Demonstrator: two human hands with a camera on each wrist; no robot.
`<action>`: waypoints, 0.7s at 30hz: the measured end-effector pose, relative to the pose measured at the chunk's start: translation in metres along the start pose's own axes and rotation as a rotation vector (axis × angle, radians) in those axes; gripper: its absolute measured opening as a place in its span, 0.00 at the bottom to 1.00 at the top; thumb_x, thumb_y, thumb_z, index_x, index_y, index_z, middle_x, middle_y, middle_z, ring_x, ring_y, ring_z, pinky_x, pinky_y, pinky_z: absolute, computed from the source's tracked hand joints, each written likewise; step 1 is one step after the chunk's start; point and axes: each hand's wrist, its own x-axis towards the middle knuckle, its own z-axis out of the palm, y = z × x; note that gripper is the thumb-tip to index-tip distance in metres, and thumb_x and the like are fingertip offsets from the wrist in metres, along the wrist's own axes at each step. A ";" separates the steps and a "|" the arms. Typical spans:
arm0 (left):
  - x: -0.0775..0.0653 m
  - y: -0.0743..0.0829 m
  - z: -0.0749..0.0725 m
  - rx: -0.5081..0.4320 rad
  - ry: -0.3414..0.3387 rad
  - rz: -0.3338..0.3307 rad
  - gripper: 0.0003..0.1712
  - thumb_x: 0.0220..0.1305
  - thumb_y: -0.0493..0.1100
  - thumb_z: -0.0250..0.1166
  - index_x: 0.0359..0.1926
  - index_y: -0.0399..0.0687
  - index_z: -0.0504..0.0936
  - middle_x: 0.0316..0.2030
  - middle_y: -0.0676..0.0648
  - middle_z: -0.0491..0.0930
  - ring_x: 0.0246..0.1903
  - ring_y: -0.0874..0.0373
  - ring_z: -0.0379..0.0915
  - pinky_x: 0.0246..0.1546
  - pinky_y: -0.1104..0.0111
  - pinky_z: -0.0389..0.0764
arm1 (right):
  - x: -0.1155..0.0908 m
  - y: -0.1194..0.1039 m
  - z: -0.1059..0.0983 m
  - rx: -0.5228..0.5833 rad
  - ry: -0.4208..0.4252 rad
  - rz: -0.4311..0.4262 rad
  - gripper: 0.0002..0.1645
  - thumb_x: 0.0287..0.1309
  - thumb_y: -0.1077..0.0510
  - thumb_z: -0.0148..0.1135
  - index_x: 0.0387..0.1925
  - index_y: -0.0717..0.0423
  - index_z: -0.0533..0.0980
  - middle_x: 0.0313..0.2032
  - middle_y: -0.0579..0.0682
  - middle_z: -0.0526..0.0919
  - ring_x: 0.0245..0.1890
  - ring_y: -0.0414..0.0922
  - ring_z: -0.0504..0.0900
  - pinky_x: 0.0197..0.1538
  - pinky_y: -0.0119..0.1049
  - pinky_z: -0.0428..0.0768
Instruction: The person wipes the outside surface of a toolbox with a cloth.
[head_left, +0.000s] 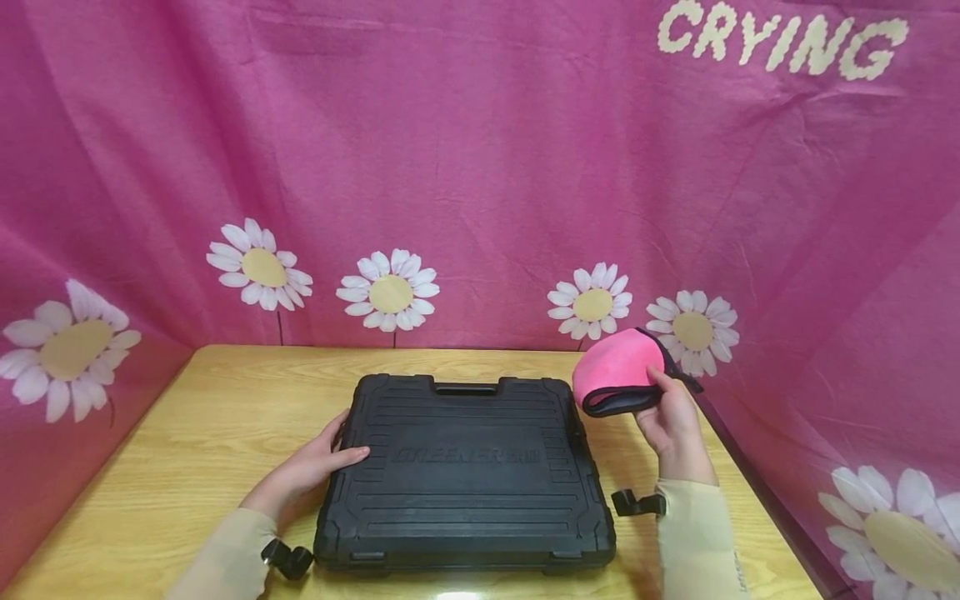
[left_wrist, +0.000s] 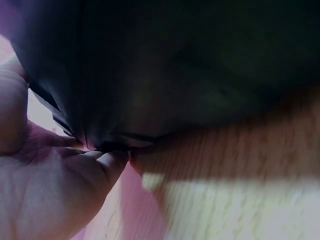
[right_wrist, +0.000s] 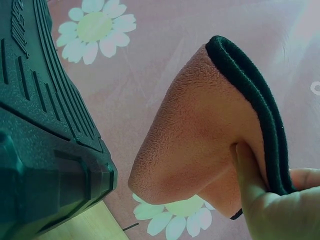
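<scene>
A black plastic tool case (head_left: 465, 475) with raised lettering lies on the wooden table, its handle on the far side and its latches on the near side. My left hand (head_left: 311, 462) grips its left side, thumb on the lid; in the left wrist view, the fingers (left_wrist: 112, 162) reach to the case's lower edge. Above the table, beside the case's far right corner, my right hand (head_left: 675, 421) pinches a folded pink cloth (head_left: 618, 367) with dark edging. The right wrist view shows the thumb (right_wrist: 247, 172) pressing on the fuzzy cloth (right_wrist: 195, 130). Its other fingers are mostly hidden.
The wooden table (head_left: 225, 417) extends on both sides of the case. Behind it and along both sides hangs a magenta curtain (head_left: 480, 167) with printed daisies, close to the table's edges. Black straps with small mounts (head_left: 288, 558) sit on both wrists.
</scene>
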 end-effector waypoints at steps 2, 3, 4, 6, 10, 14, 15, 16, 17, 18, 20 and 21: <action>0.000 0.001 0.000 0.016 0.006 -0.009 0.62 0.70 0.52 0.67 0.81 0.37 0.31 0.81 0.29 0.33 0.81 0.33 0.31 0.78 0.41 0.43 | 0.000 0.000 0.000 0.000 0.002 0.001 0.14 0.81 0.57 0.42 0.62 0.49 0.64 0.45 0.39 0.85 0.51 0.31 0.83 0.57 0.26 0.80; 0.000 0.001 0.000 0.019 0.005 -0.009 0.61 0.70 0.52 0.67 0.81 0.37 0.31 0.81 0.29 0.33 0.81 0.33 0.31 0.78 0.40 0.43 | 0.000 0.000 0.000 0.001 0.002 0.001 0.14 0.81 0.57 0.42 0.62 0.49 0.65 0.45 0.39 0.85 0.50 0.31 0.83 0.57 0.26 0.81; 0.000 0.000 0.000 0.019 0.006 -0.010 0.62 0.70 0.52 0.67 0.81 0.37 0.31 0.81 0.29 0.32 0.81 0.33 0.31 0.78 0.41 0.43 | 0.000 0.000 0.000 0.001 0.003 0.001 0.13 0.81 0.57 0.42 0.61 0.49 0.65 0.45 0.40 0.85 0.50 0.32 0.83 0.57 0.26 0.81; 0.000 0.000 0.000 0.022 0.006 -0.006 0.61 0.70 0.52 0.67 0.81 0.37 0.31 0.81 0.28 0.33 0.80 0.33 0.31 0.78 0.41 0.43 | 0.000 0.001 0.000 0.012 0.004 0.002 0.11 0.81 0.58 0.43 0.58 0.50 0.67 0.44 0.40 0.85 0.48 0.32 0.84 0.56 0.27 0.81; 0.000 -0.001 0.000 0.010 0.002 0.008 0.61 0.71 0.50 0.66 0.81 0.36 0.30 0.81 0.28 0.33 0.80 0.32 0.32 0.78 0.41 0.44 | 0.000 0.001 0.000 0.008 -0.004 0.004 0.10 0.81 0.58 0.43 0.55 0.51 0.68 0.44 0.41 0.85 0.47 0.33 0.85 0.55 0.27 0.82; 0.000 -0.002 0.000 0.001 0.001 0.007 0.61 0.71 0.50 0.66 0.81 0.36 0.31 0.81 0.29 0.33 0.80 0.33 0.32 0.78 0.41 0.44 | 0.000 0.002 0.001 0.007 -0.006 0.006 0.11 0.81 0.58 0.42 0.57 0.51 0.67 0.44 0.41 0.85 0.48 0.33 0.84 0.55 0.27 0.82; 0.000 -0.001 0.000 0.003 0.000 0.006 0.61 0.70 0.50 0.66 0.81 0.37 0.31 0.81 0.29 0.33 0.81 0.33 0.32 0.78 0.41 0.44 | 0.000 0.002 0.001 0.004 -0.004 0.004 0.11 0.81 0.58 0.42 0.58 0.50 0.67 0.44 0.40 0.85 0.48 0.33 0.84 0.55 0.27 0.82; 0.000 -0.001 0.000 0.005 0.002 0.003 0.61 0.70 0.51 0.67 0.81 0.37 0.31 0.81 0.29 0.33 0.81 0.33 0.32 0.78 0.41 0.44 | 0.000 0.002 0.001 -0.001 -0.002 0.001 0.11 0.81 0.58 0.42 0.58 0.50 0.66 0.44 0.40 0.85 0.48 0.32 0.84 0.55 0.27 0.81; 0.000 -0.001 0.000 0.008 0.001 0.002 0.61 0.70 0.51 0.67 0.81 0.37 0.31 0.81 0.29 0.33 0.81 0.33 0.32 0.78 0.41 0.44 | 0.001 0.002 0.001 0.003 -0.002 0.001 0.12 0.81 0.58 0.43 0.59 0.50 0.66 0.44 0.40 0.85 0.48 0.33 0.84 0.55 0.27 0.81; 0.000 -0.001 0.000 0.011 0.001 0.001 0.61 0.70 0.52 0.67 0.81 0.37 0.31 0.81 0.29 0.33 0.81 0.33 0.31 0.78 0.41 0.43 | 0.001 0.002 0.001 0.002 -0.002 0.001 0.12 0.81 0.58 0.43 0.59 0.50 0.66 0.44 0.40 0.85 0.48 0.33 0.84 0.56 0.27 0.81; 0.000 0.000 -0.001 0.019 0.001 0.000 0.61 0.70 0.53 0.67 0.81 0.37 0.31 0.81 0.29 0.33 0.81 0.33 0.31 0.78 0.41 0.43 | 0.000 0.003 0.001 -0.004 0.003 0.001 0.11 0.81 0.58 0.43 0.58 0.50 0.67 0.44 0.40 0.85 0.48 0.32 0.84 0.56 0.27 0.81; 0.000 0.000 -0.001 0.015 0.000 0.000 0.62 0.70 0.53 0.67 0.81 0.37 0.31 0.81 0.29 0.33 0.81 0.33 0.31 0.78 0.41 0.43 | 0.001 0.003 0.001 0.000 0.003 0.003 0.11 0.80 0.58 0.43 0.57 0.50 0.67 0.44 0.40 0.85 0.48 0.32 0.84 0.56 0.27 0.81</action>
